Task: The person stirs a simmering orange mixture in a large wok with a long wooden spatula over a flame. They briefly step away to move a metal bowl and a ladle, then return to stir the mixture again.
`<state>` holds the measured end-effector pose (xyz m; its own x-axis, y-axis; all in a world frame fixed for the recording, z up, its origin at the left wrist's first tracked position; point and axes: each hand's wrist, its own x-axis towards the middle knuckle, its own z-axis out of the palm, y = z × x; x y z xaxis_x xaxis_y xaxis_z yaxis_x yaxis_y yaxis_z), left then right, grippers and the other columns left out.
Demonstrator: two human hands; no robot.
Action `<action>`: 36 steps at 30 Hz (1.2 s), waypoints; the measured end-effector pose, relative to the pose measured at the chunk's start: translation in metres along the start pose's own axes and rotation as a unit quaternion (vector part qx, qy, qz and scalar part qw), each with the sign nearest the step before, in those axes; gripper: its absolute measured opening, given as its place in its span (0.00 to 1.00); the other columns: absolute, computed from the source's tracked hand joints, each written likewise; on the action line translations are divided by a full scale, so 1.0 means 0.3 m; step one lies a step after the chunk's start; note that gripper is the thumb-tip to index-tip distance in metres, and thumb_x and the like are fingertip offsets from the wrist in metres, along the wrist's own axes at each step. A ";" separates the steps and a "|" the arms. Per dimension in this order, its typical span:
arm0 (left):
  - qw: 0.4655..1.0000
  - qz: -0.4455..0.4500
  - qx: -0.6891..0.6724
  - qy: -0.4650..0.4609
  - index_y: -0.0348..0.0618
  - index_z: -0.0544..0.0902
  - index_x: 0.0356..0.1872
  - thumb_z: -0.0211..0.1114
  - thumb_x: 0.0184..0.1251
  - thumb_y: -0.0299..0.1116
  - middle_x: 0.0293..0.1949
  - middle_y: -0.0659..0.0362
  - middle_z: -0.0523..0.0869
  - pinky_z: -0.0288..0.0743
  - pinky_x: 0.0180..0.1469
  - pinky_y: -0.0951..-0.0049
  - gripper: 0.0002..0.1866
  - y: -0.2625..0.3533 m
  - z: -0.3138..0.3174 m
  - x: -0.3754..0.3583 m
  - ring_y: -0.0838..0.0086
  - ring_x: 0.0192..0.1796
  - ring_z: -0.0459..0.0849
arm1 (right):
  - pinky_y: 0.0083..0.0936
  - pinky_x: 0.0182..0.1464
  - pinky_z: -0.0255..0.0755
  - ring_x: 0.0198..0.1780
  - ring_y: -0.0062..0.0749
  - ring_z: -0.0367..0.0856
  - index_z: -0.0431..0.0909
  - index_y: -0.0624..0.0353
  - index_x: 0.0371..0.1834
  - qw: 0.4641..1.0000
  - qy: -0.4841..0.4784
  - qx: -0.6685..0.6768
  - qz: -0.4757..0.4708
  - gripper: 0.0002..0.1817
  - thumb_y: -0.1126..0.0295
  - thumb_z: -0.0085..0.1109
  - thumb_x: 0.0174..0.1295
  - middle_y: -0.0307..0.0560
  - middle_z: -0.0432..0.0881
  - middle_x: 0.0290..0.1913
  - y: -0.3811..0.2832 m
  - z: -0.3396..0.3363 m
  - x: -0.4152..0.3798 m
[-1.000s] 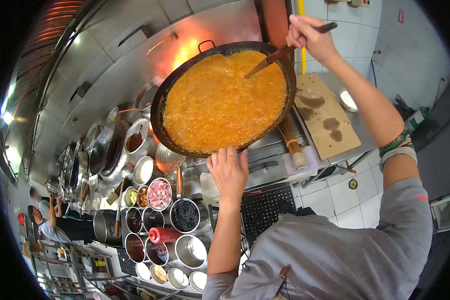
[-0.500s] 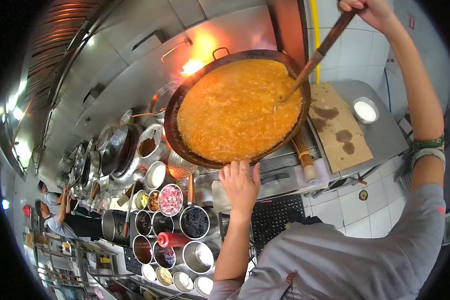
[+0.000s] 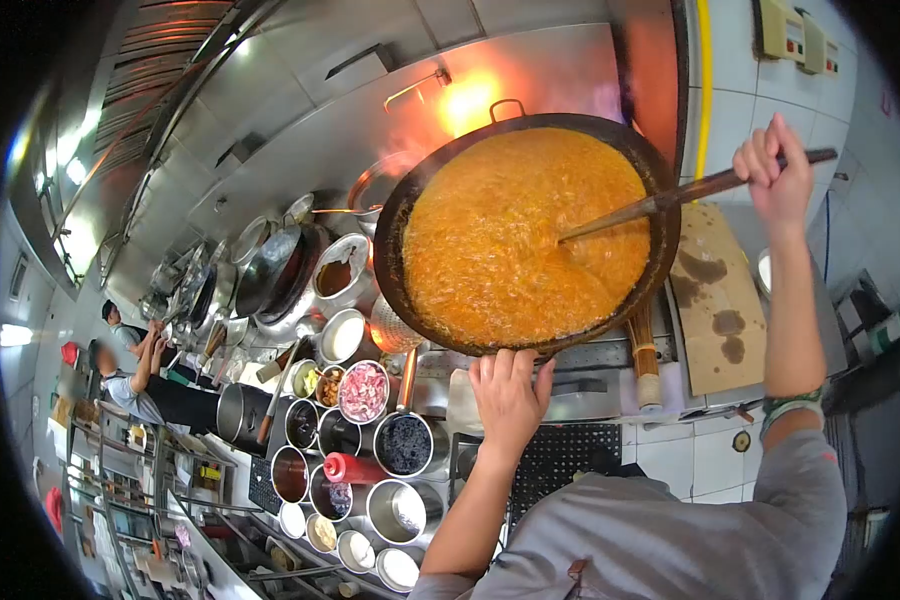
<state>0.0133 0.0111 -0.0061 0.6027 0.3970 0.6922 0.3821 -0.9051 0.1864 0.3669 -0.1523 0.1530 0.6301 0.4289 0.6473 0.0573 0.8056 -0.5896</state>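
Observation:
A large dark wok (image 3: 395,262) full of bubbling orange broth (image 3: 520,240) sits on the stove. At its near rim my left hand (image 3: 510,400) is closed over the edge, fingers curled on the rim and thumb to the right. My right hand (image 3: 778,185) grips the upper handle of a long-handled ladle (image 3: 670,198) in a fist. The ladle slants down to the left into the broth, where its head is hidden below the surface.
Flames (image 3: 470,100) rise behind the wok. A bamboo brush (image 3: 646,370) and stained cardboard (image 3: 720,300) lie to the right. On the left stand a skimmer (image 3: 398,335), a bowl of raw meat (image 3: 363,390), several metal pots and a red squeeze bottle (image 3: 353,468). Two people work farther left.
My right hand has come down, tilting the ladle flatter and shifting its dipped end through the broth. My left hand stays at the near rim. The view has turned, moving the wok rightward.

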 end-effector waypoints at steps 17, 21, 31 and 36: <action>1.000 -0.002 -0.010 0.002 0.45 0.78 0.38 0.71 0.58 0.38 0.34 0.56 0.77 0.65 0.48 0.58 0.13 0.012 -0.017 0.005 0.58 0.40 0.75 | 0.25 0.29 0.66 0.26 0.28 0.72 0.67 0.63 0.23 0.937 -0.176 -0.238 -0.184 0.21 0.65 0.43 0.76 0.43 0.72 0.22 0.611 0.336 -0.382; 1.000 -0.008 0.001 -0.001 0.45 0.79 0.37 0.71 0.58 0.38 0.34 0.57 0.77 0.66 0.52 0.58 0.12 0.017 -0.027 0.001 0.60 0.41 0.75 | 0.27 0.34 0.70 0.28 0.29 0.74 0.69 0.64 0.22 0.946 -0.155 -0.248 -0.141 0.22 0.64 0.42 0.77 0.43 0.73 0.22 0.611 0.291 -0.328; 1.000 -0.010 -0.021 0.019 0.44 0.79 0.39 0.70 0.59 0.38 0.35 0.56 0.77 0.67 0.52 0.56 0.13 0.009 -0.023 -0.018 0.59 0.42 0.76 | 0.28 0.34 0.70 0.22 0.25 0.66 0.65 0.61 0.19 0.974 -0.075 -0.205 -0.062 0.23 0.63 0.45 0.76 0.40 0.64 0.17 0.352 0.174 -0.126; 1.000 -0.011 -0.022 0.020 0.44 0.79 0.39 0.70 0.59 0.38 0.35 0.56 0.77 0.67 0.53 0.56 0.13 0.007 -0.018 -0.019 0.59 0.42 0.76 | 0.30 0.34 0.65 0.18 0.24 0.56 0.63 0.57 0.21 0.983 -0.072 -0.167 -0.027 0.20 0.64 0.45 0.75 0.36 0.56 0.15 0.210 0.173 -0.090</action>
<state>0.0068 0.0062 -0.0059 0.5666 0.4105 0.7145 0.3626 -0.9028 0.2312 0.3134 -0.0919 0.1236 0.5039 0.4630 0.7292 0.3540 0.6593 -0.6633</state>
